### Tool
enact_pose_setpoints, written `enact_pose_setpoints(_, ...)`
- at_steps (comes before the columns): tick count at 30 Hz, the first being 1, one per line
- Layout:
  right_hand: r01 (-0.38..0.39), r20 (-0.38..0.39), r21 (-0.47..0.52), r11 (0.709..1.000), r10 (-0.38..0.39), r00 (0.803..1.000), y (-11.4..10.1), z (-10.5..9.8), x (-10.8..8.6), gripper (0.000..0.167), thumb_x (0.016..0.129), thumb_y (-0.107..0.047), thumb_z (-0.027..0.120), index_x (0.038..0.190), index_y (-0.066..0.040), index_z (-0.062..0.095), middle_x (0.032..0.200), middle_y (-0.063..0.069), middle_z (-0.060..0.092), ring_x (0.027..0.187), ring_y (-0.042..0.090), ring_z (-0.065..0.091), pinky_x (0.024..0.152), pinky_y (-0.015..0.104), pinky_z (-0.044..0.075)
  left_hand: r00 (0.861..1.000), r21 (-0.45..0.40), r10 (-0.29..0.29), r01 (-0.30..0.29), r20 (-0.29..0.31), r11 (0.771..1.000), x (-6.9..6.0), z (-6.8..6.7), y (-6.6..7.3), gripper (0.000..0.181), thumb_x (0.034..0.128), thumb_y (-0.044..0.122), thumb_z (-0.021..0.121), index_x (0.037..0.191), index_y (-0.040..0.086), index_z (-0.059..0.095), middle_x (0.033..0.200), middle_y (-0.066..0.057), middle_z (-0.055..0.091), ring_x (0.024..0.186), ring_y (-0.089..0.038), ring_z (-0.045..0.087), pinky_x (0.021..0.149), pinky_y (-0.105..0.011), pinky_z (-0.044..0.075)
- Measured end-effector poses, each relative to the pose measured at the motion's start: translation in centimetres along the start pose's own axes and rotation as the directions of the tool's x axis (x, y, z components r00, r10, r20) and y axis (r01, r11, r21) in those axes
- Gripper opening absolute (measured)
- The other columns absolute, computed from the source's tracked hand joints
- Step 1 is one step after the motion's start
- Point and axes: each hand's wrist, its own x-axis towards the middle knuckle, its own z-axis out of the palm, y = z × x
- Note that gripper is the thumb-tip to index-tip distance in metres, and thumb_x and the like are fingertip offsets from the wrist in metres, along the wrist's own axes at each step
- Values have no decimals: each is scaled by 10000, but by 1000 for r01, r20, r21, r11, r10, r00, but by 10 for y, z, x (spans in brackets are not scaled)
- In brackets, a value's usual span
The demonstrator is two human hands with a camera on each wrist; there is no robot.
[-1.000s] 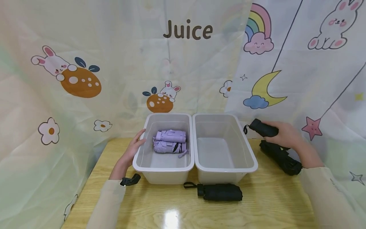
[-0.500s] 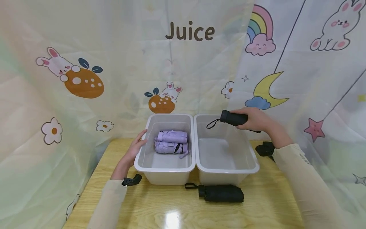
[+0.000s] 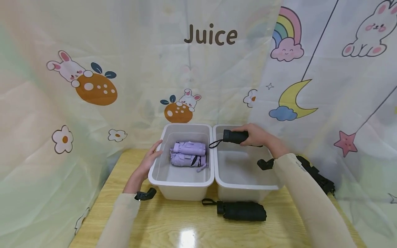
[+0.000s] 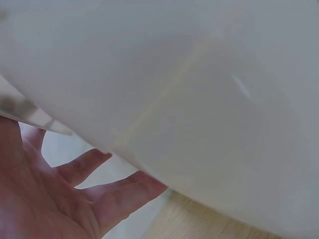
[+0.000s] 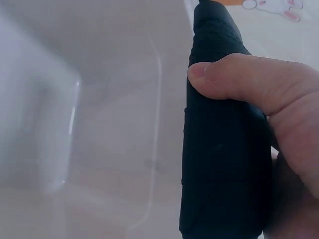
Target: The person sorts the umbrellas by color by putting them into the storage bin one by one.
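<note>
Head view, and here we have the person's right hand (image 3: 256, 135) clamped round a black, cylindrical, folded fabric umbrella (image 3: 236, 137), which lies level over the back part of the right-hand pale grey rectangular plastic bin (image 3: 245, 187). We see its thin black wrist loop (image 3: 216, 143) dangling by the rims where the two bins stand side by side. How far below the rim it sits, we cannot tell. Over on the right wrist, we get the thumb laid flat across the dark cloth, a bin wall just beside it.

Now to the left hand (image 3: 148, 162): fingers apart, tips touching the outer side and rim of the left-hand pale grey rectangular plastic bin (image 3: 181, 184), and the left wrist confirms that spread for us. Inside that bin we spot two folded lilac fabric umbrellas (image 3: 189, 148), lying one behind the other.

In front, we have a second black folded umbrella (image 3: 243, 211) flat on the yellowish wood-grain table (image 3: 149, 227), and past the right sleeve (image 3: 310, 196), a third black umbrella (image 3: 317, 177), partly hidden from us.
</note>
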Motion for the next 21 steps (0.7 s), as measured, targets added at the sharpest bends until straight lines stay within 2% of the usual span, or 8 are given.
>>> enact_pose_setpoints(5, -64, 28, 96, 993, 62, 998, 9, 10, 5, 678, 734, -80, 821, 1355, -238, 600, 1287, 82, 598, 936, 273, 534, 763, 398, 446, 1000, -1, -7, 7, 2, 1000, 2, 1, 1, 582, 1053, 242, 422, 1570, 250, 155, 1568, -179, 194, 1317, -491, 328, 988, -621, 363)
enact_pose_setpoints(12, -119, 60, 81, 990, 114, 992, 20, 26, 15, 715, 713, -132, 851, 1367, -247, 589, 1303, 100, 590, 997, 289, 550, 796, 424, 451, 1000, 4, -8, 8, 3, 1000, 0, 0, 2, 576, 1055, 255, 418, 1569, 259, 157, 1574, -167, 186, 1321, -489, 322, 989, -619, 364)
enact_pose_setpoints(18, -138, 138, 75, 988, 126, 982, 33, 41, 26, 704, 736, -133, 840, 1374, -276, 579, 1373, 104, 545, 1079, 289, 532, 845, 436, 453, 1000, -10, 1, -1, -8, 1000, 0, 0, 1, 576, 1051, 253, 431, 1566, 257, 174, 1570, -162, 198, 1315, -494, 325, 982, -636, 359)
enact_pose_setpoints(21, -168, 162, 66, 984, 156, 974, 38, 49, 28, 703, 725, -114, 840, 1363, -273, 591, 1361, 112, 553, 1084, 295, 524, 860, 441, 445, 1000, -22, 0, 0, -8, 1000, 1, 1, -1, 571, 1048, 252, 441, 1562, 260, 193, 1565, -163, 205, 1312, -498, 322, 984, -648, 346)
